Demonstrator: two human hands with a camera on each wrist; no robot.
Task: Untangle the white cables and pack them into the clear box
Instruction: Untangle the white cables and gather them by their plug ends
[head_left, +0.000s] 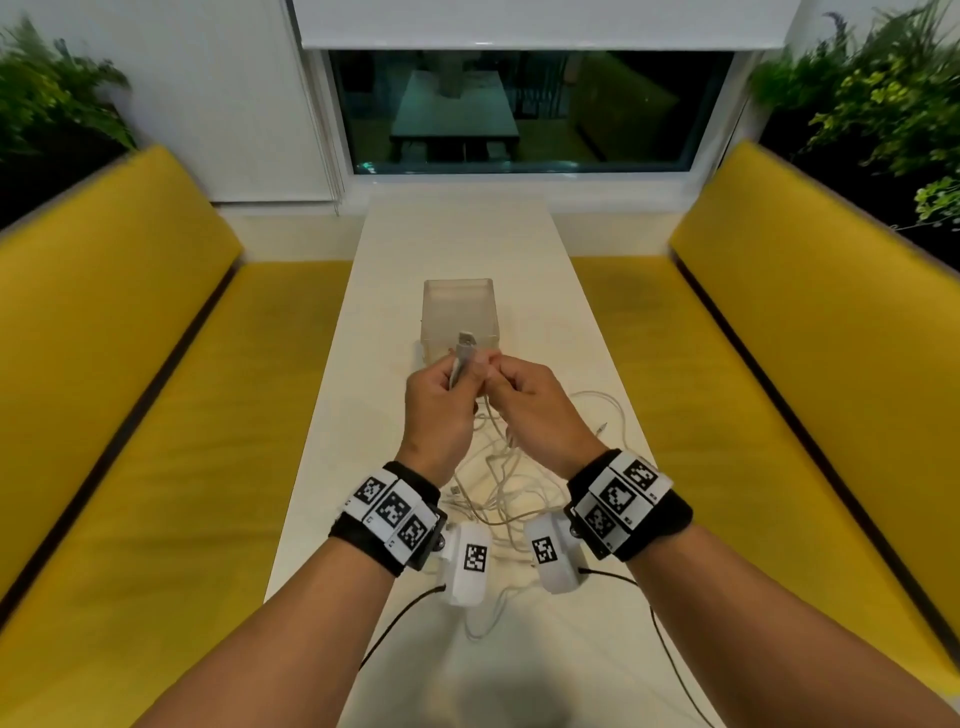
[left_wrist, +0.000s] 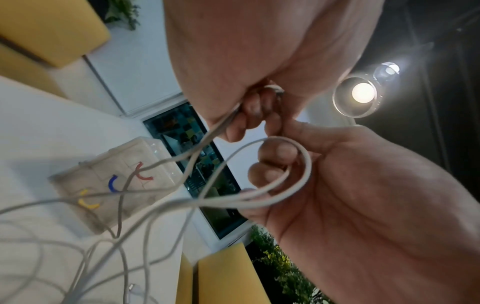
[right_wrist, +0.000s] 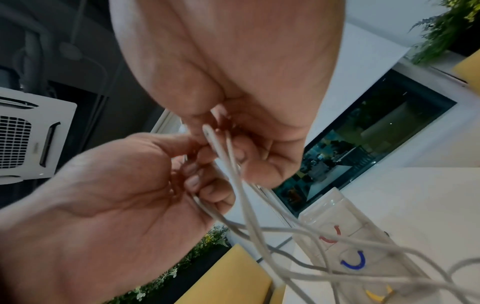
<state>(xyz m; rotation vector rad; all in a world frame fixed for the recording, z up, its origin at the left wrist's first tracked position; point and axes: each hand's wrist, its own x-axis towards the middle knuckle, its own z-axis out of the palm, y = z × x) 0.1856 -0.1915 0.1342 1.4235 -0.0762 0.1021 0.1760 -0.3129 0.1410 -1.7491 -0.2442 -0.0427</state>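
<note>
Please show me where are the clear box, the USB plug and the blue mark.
clear box (head_left: 441, 317): head view, left wall.
USB plug (head_left: 466, 340): head view, metal tip above left hand.
blue mark (left_wrist: 112, 183): left wrist view, curved stroke on box.

A: The cables (head_left: 511, 483) are white, and the desk (head_left: 457, 244) cream?

B: Yes. The box (head_left: 460, 318) at 12 o'clock is clear and frosted, with red (left_wrist: 142, 172), blue (left_wrist: 113, 183) and yellow (left_wrist: 87, 201) curved marks on it.

A: And the benches (head_left: 130, 364)?

B: Mustard yellow. The wristbands (head_left: 387, 512) are black, carrying white tags with black square patterns.
</note>
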